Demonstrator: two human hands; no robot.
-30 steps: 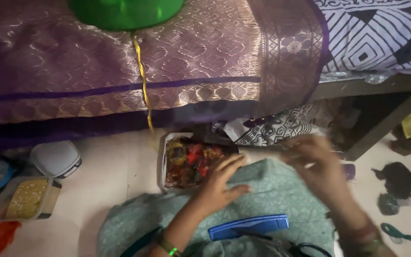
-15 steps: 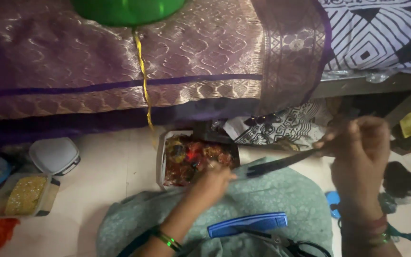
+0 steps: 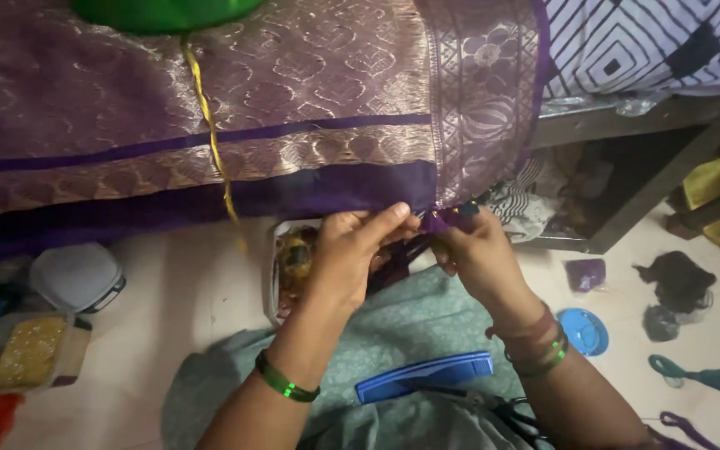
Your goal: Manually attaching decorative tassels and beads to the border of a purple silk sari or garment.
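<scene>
A purple and gold silk cloth hangs over the edge of a bed in front of me. My left hand and my right hand meet at its lower corner, where both pinch the purple fringe threads. A small dark thread bundle hangs between my fingers. Under my left hand sits an open plastic box of coloured beads and bits. A blue comb lies on the green cloth over my lap.
A yellow cord hangs down the cloth from a green tub on top. White lidded box and a box of yellow bits stand at left. Blue round lid, dark thread clumps and scissors lie at right.
My right hand came in from the right, no longer holding the long dark tool. My left hand rose from the bead box. Both now grip the cloth's corner fringe.
</scene>
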